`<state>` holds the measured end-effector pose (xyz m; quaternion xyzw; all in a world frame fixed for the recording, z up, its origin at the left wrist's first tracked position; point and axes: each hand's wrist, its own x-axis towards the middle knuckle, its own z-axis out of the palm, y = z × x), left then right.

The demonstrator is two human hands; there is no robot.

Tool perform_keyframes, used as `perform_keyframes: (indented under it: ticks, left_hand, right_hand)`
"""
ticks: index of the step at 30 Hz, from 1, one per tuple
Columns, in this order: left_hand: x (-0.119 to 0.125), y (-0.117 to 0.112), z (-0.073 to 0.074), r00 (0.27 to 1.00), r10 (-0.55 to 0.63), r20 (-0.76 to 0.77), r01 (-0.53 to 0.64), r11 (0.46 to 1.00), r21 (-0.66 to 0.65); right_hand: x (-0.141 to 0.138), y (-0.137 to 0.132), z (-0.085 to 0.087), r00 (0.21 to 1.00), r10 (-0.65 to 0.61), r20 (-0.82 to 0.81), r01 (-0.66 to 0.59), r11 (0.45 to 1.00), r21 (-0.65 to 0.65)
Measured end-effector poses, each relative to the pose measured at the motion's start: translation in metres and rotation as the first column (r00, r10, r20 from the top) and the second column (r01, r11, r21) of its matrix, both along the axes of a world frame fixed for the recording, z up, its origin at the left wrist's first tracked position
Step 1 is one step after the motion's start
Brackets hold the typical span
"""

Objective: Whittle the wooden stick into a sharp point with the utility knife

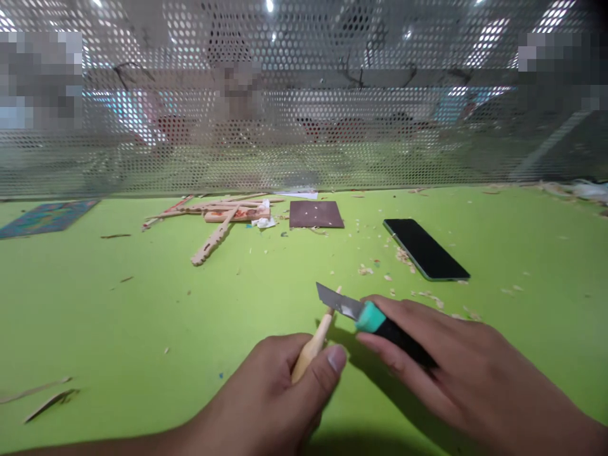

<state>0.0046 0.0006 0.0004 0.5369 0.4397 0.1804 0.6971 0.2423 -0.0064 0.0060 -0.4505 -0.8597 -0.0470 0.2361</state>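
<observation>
My left hand [289,386] is closed round a pale carved wooden stick [311,353], its thin tip pointing away from me. My right hand [441,361] grips a utility knife [396,335] with a black and teal handle. The knife's broad blade [338,300] lies across the stick near its narrow end; whether it touches the wood I cannot tell. The stick's lower end is hidden inside my left hand.
On the green tabletop [142,316] are a black phone [427,249], a brown sheet [316,215], several carved wooden sticks [216,236] in a pile, and a patterned mat [45,217]. Wood shavings [427,297] lie scattered. A perforated metal screen [304,139] stands along the back.
</observation>
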Motion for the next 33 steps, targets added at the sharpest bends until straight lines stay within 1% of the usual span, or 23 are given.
perform_keyframes:
  ticks: [2,6,8,10,12,15,19,22,24,26,28,29,33]
  left_hand:
    - [-0.002,0.0,-0.001,1.0,-0.013,0.022,0.014,0.997,-0.072]
    - [-0.003,0.005,0.0,0.995,0.039,0.09,-0.017,0.972,-0.233]
    - [-0.003,0.008,0.0,0.986,0.073,0.147,-0.024,0.949,-0.313]
    - [-0.003,0.009,0.0,0.977,0.097,0.191,-0.025,0.937,-0.349]
    - [-0.003,0.01,0.0,0.973,0.094,0.211,-0.016,0.939,-0.343]
    - [-0.004,0.008,0.0,0.975,0.053,0.217,0.017,0.951,-0.307]
    - [-0.004,0.007,0.003,0.986,0.004,0.169,0.034,0.975,-0.221]
    - [-0.004,0.006,0.004,0.987,-0.007,0.158,0.035,0.984,-0.176]
    - [-0.003,0.005,0.004,0.984,-0.004,0.18,0.035,0.985,-0.171]
    - [-0.002,0.003,0.003,0.979,-0.008,0.204,0.042,0.986,-0.16]
    - [-0.002,0.002,0.001,0.975,-0.011,0.224,0.043,0.989,-0.142]
    - [-0.001,0.002,0.001,0.972,-0.008,0.234,0.041,0.99,-0.136]
    - [-0.002,0.001,-0.002,0.97,-0.004,0.243,0.037,0.991,-0.132]
  right_hand:
    - [0.001,0.002,0.002,0.999,-0.005,-0.043,0.005,1.0,-0.015]
    - [0.003,0.004,0.001,0.993,-0.011,-0.12,0.001,0.996,-0.085]
    - [0.004,0.005,-0.001,0.992,-0.004,-0.123,-0.009,0.994,-0.108]
    - [0.004,0.006,-0.002,0.994,0.005,-0.113,-0.018,0.994,-0.112]
    - [0.004,0.006,-0.003,0.995,0.008,-0.099,-0.019,0.993,-0.113]
    - [0.003,0.006,-0.003,0.996,0.014,-0.087,-0.024,0.992,-0.123]
    - [0.002,0.006,-0.003,0.996,0.025,-0.081,-0.037,0.987,-0.155]
    - [0.002,0.004,-0.002,0.995,0.042,-0.086,-0.055,0.986,-0.16]
    - [0.0,0.002,0.0,0.992,0.087,-0.089,-0.104,0.972,-0.21]
    - [-0.003,-0.001,0.002,0.986,0.141,-0.086,-0.161,0.937,-0.311]
    - [-0.005,-0.004,0.002,0.982,0.173,-0.071,-0.187,0.908,-0.374]
    - [-0.007,-0.005,0.002,0.982,0.18,-0.056,-0.188,0.908,-0.374]
    - [-0.008,-0.007,0.0,0.983,0.185,0.002,-0.177,0.942,-0.285]
